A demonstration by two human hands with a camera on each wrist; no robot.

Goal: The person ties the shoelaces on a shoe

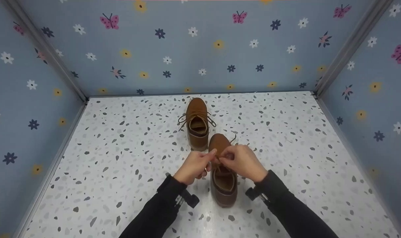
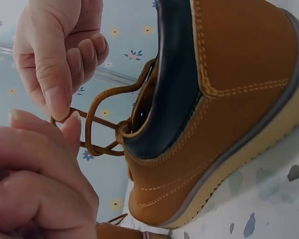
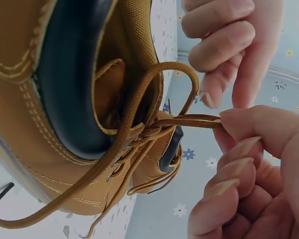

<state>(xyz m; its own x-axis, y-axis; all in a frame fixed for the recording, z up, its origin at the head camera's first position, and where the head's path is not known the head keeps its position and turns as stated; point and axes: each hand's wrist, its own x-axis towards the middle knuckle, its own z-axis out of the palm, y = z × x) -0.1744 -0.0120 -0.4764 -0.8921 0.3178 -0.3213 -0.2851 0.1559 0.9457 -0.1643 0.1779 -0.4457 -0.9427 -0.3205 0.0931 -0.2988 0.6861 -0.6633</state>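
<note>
A brown lace-up shoe (image 1: 224, 195) with a dark padded collar stands upright on the floor, both hands over its laces. My right hand (image 1: 243, 162) pinches a doubled brown shoelace (image 3: 187, 122) between thumb and index finger, drawn out from the lacing. My left hand (image 1: 194, 166) meets it from the other side, its thumb and index tips spread around the end of the lace loop (image 2: 92, 132). I cannot tell whether those tips grip the lace. A loose lace end (image 3: 20, 221) arcs across the shoe's side in the right wrist view.
A second brown shoe (image 1: 198, 140) stands just ahead and to the left, its laces tied in a bow. The floor (image 1: 127, 172) is white and speckled. Blue panels (image 1: 200, 43) with flowers and butterflies border it at the back and both sides.
</note>
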